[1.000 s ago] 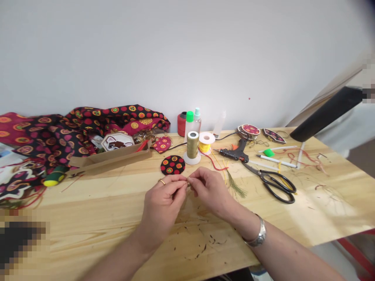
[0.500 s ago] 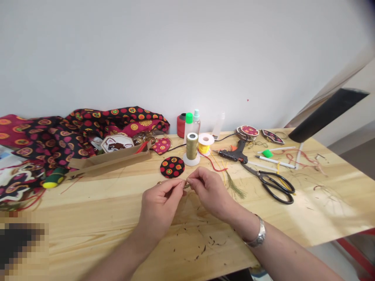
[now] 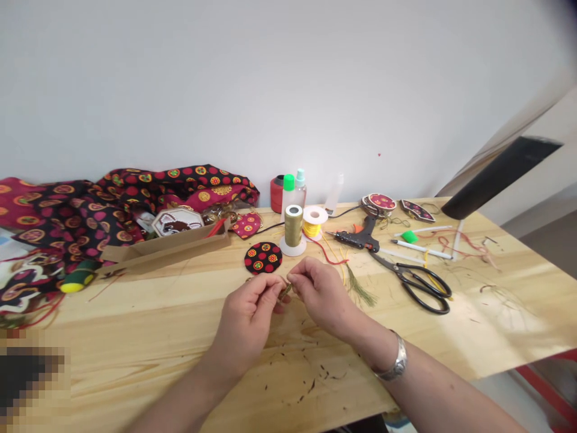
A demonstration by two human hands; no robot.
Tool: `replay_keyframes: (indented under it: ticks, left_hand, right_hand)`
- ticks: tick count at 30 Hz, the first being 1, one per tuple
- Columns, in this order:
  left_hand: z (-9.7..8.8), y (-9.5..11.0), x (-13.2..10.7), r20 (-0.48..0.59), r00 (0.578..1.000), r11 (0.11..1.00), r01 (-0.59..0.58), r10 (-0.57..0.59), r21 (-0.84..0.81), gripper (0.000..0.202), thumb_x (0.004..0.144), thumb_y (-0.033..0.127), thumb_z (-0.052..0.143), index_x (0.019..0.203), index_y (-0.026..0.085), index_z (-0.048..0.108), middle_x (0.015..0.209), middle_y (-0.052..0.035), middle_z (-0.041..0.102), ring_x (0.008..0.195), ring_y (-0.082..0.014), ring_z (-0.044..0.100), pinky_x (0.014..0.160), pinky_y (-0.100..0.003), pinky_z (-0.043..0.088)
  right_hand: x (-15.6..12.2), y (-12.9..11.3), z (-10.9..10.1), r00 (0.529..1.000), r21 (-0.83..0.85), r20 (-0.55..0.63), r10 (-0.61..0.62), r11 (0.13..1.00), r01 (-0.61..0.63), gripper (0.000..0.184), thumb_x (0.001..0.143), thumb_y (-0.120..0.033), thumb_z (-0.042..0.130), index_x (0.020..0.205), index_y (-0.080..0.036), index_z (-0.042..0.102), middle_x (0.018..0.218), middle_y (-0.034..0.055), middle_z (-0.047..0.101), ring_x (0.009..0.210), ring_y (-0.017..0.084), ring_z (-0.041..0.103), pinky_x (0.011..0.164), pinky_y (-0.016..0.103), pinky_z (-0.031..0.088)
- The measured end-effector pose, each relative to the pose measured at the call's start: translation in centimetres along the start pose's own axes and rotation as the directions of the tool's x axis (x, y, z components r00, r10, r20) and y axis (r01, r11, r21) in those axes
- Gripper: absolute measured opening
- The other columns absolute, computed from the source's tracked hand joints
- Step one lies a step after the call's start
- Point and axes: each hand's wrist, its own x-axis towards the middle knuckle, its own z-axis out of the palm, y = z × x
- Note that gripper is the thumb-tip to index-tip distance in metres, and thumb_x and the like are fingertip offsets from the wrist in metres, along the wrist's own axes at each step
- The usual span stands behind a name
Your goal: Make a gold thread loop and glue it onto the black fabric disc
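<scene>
My left hand [image 3: 252, 310] and my right hand [image 3: 321, 294] meet above the middle of the wooden table, fingertips pinched close together. Between them is a small bundle of olive-gold thread [image 3: 285, 292], mostly covered by the fingers. My left thumb and fingers close on the bundle; my right thumb and forefinger pinch its upper end. Just beyond the hands lie a round patterned fabric piece [image 3: 263, 258] and an olive thread spool [image 3: 294, 227] standing upright. An olive tassel [image 3: 359, 286] rests right of my right hand.
To the right lie black-handled scissors [image 3: 426, 287], a glue gun [image 3: 360, 236] and a white pen [image 3: 421, 248]. A yellow cord spool [image 3: 314, 224] and bottles [image 3: 288, 195] stand near the wall. Leftward are a cardboard tray [image 3: 166, 252], patterned cloth [image 3: 90, 207] and a green-yellow object [image 3: 77, 276].
My left fingers have shifted slightly down and left, and more of the thread bundle shows between the hands. My right hand keeps its pinch. The whole view has shifted a little.
</scene>
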Motion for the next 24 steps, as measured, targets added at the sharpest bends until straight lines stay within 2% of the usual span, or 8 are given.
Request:
replay_keyframes:
  ticks: [5, 13, 15, 18, 21, 24]
  left_hand:
    - [-0.18, -0.15, -0.09, 0.068, 0.996, 0.994, -0.056, 0.050, 0.092, 0.020, 0.087, 0.027, 0.046, 0.070, 0.021, 0.055, 0.061, 0.0036, 0.052, 0.059, -0.0115, 0.050, 0.058, -0.022, 0.042]
    - [-0.34, -0.02, -0.14, 0.111, 0.991, 0.993, -0.088, 0.079, 0.082, 0.016, 0.087, 0.023, 0.046, 0.076, 0.020, 0.057, 0.068, 0.0021, 0.054, 0.065, -0.0126, 0.051, 0.063, -0.024, 0.040]
    - [-0.32, 0.08, -0.10, 0.097, 0.994, 0.998, -0.061, 0.059, 0.013, 0.016, 0.086, 0.024, 0.048, 0.074, 0.020, 0.057, 0.067, 0.0020, 0.054, 0.065, -0.0125, 0.051, 0.062, -0.023, 0.041]
    - [-0.20, 0.22, 0.08, 0.067, 0.997, 0.978, 0.036, -0.023, -0.204, 0.017, 0.087, 0.027, 0.048, 0.078, 0.019, 0.060, 0.070, 0.0009, 0.057, 0.067, -0.0124, 0.052, 0.063, -0.024, 0.043]
    - [-0.02, 0.10, 0.39, 0.018, 0.989, 0.896, 0.141, -0.147, -0.422, 0.020, 0.087, 0.031, 0.049, 0.092, 0.019, 0.063, 0.087, -0.0032, 0.064, 0.071, -0.0132, 0.057, 0.065, -0.026, 0.047]
    - [0.17, -0.26, 0.67, -0.002, 0.965, 0.814, 0.221, -0.264, -0.537, 0.020, 0.080, 0.029, 0.060, 0.097, 0.019, 0.065, 0.097, -0.0043, 0.066, 0.071, -0.0120, 0.059, 0.065, -0.025, 0.048]
  right_hand:
    - [0.23, 0.22, -0.06, 1.000, -0.023, 0.014, 0.020, 1.000, -0.019, 0.016, 0.082, -0.019, 0.047, 0.067, -0.019, 0.051, 0.057, -0.0028, 0.054, 0.053, 0.010, 0.048, 0.052, 0.022, 0.036]
    - [0.34, 0.18, -0.07, 1.000, -0.080, -0.003, 0.003, 0.997, -0.004, 0.014, 0.081, -0.018, 0.047, 0.068, -0.019, 0.050, 0.060, -0.0018, 0.054, 0.056, 0.011, 0.047, 0.053, 0.023, 0.035]
    - [0.39, 0.19, -0.06, 1.000, -0.060, -0.011, -0.010, 0.998, 0.009, 0.014, 0.081, -0.018, 0.047, 0.067, -0.019, 0.049, 0.060, -0.0020, 0.053, 0.056, 0.011, 0.047, 0.053, 0.022, 0.036]
    - [0.47, 0.25, -0.08, 1.000, 0.018, -0.018, -0.015, 1.000, 0.016, 0.015, 0.082, -0.020, 0.046, 0.068, -0.019, 0.048, 0.058, -0.0036, 0.050, 0.053, 0.010, 0.045, 0.051, 0.021, 0.036]
    - [0.51, 0.42, -0.09, 1.000, 0.059, -0.029, -0.011, 0.998, 0.012, 0.015, 0.084, -0.023, 0.045, 0.069, -0.020, 0.047, 0.056, -0.0046, 0.049, 0.050, 0.009, 0.043, 0.050, 0.021, 0.035]
    - [0.50, 0.68, -0.02, 0.999, 0.078, -0.045, -0.010, 0.997, 0.013, 0.015, 0.084, -0.025, 0.045, 0.070, -0.020, 0.047, 0.056, -0.0043, 0.049, 0.050, 0.009, 0.043, 0.050, 0.022, 0.035]
